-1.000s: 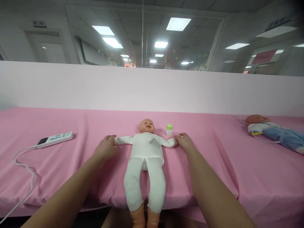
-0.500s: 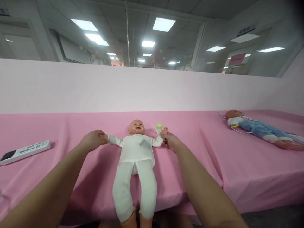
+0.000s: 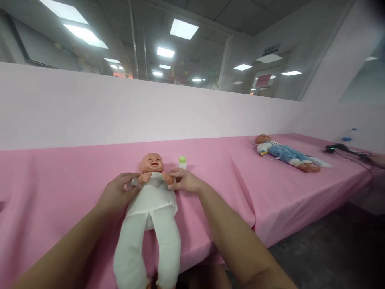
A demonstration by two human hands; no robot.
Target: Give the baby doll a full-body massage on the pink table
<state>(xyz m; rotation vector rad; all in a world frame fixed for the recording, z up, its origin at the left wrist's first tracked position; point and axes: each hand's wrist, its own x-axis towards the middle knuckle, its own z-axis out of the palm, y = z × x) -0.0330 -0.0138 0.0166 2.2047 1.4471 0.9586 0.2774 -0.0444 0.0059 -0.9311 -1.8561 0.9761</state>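
A baby doll (image 3: pixel 152 196) in a white top and white trousers lies on its back on a pink-covered table (image 3: pixel 207 208). Both its arms are bent in over its chest. My left hand (image 3: pixel 120 190) is closed around the doll's arm near the wrist, on the left. On the other side, my right hand (image 3: pixel 185 180) grips the doll's other arm close to its hand. Just beyond my right hand stands a small white bottle (image 3: pixel 182 162) with a green cap.
A second doll (image 3: pixel 284 153) in blue trousers lies farther right, with thin tubing about it. Past it are a black device (image 3: pixel 345 149) with a green light and a clear bottle (image 3: pixel 349 135). A white wall (image 3: pixel 120 108) with windows runs behind the table.
Both my hands have moved inward, folding the doll's outstretched arms over its chest. The view has swung right; the white remote-like device at left has gone out of sight.
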